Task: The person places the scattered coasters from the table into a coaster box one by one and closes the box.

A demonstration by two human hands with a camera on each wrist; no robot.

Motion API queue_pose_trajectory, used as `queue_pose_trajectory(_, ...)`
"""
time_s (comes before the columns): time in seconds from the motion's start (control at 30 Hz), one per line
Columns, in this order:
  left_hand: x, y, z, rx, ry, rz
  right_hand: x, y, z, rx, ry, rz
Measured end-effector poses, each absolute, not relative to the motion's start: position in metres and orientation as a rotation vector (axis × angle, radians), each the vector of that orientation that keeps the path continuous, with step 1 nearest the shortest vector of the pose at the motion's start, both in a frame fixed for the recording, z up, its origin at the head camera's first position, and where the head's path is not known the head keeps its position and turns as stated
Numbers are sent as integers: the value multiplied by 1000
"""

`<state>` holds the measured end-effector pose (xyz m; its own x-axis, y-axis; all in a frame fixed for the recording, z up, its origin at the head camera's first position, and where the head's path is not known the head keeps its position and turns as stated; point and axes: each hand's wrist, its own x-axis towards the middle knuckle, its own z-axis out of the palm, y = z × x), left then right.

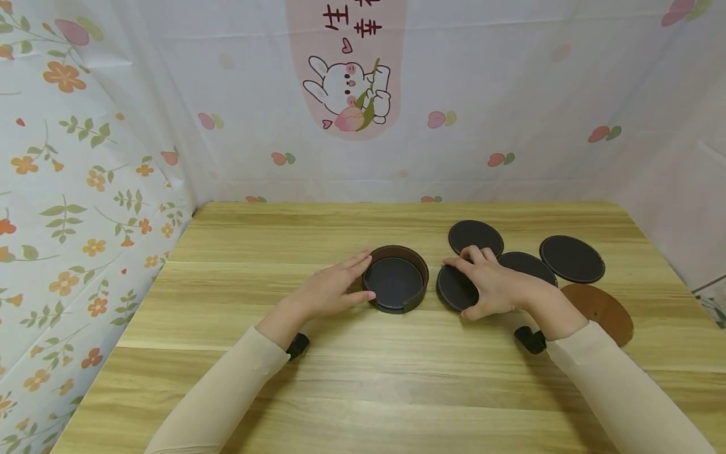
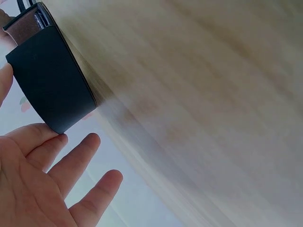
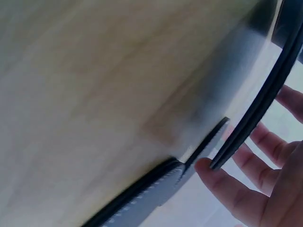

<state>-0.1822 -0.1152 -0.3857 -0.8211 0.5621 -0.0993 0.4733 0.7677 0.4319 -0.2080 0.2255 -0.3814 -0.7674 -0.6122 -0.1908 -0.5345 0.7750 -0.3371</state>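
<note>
Head camera looked forward and down from above the person's chest, taking in the whole tabletop [image 1: 363, 378], both forearms and the patterned backdrop at middle range. Left wrist camera sat very close, low beside the left hand [image 2: 33, 189], facing along its fingers [image 2: 75, 158] to the round holder [image 2: 52, 80], which the head view also showed [image 1: 395, 279]. Right wrist camera was equally close and tilted, catching the coaster [image 3: 265, 101] edge-on, shared with the head view [image 1: 456, 288].
</note>
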Motion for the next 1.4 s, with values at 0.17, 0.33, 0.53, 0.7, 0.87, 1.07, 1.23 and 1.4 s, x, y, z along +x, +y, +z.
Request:
queue_pose_trajectory(0.17, -182, -115, -385, 811, 2738, 589, -205, 224, -377, -898, 2670, -377)
queue_pose_trajectory(0.33, -181, -115, -385, 807, 2736, 595, -203, 220, -371, -898, 2672, -367)
queue_pose_trajectory(0.53, -182, -114, -385, 814, 2732, 594, -198, 220, -366, -911, 2688, -359)
queue_pose_trajectory(0.7, -182, -114, -384, 816, 2731, 590, -195, 218, -360, -921, 2704, -375)
queue_pose_trajectory(0.87, -181, -115, -384, 817, 2737, 582, -194, 213, -356, -957, 2711, -392)
queue_pose_trajectory(1.07, -182, -115, -386, 816, 2740, 577, -196, 203, -353, -994, 2707, -391)
queue_pose_trajectory(1.23, -181, -115, -386, 802, 2738, 589, -199, 194, -351, -1014, 2700, -397)
queue_pose_trajectory(1.4, -182, -114, -386, 807, 2736, 582, -202, 186, -352, -1044, 2690, -416)
